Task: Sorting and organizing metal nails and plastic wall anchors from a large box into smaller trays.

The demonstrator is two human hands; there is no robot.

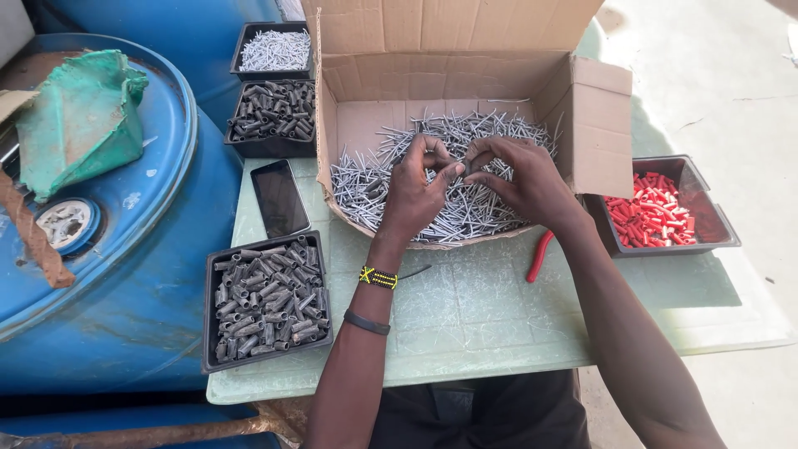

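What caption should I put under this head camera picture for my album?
Two hands, left hand and right hand, meet over a cardboard box of silver nails, with trays of grey tubes and red pieces nearby.

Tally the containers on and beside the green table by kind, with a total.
Black plastic trays: 4 (grey sleeves, grey sleeves, silver nails, red plugs)
Open brown cardboard box of silver nails: 1
Total: 5

A black phone lies between trays of grey plugs, beside a blue drum.
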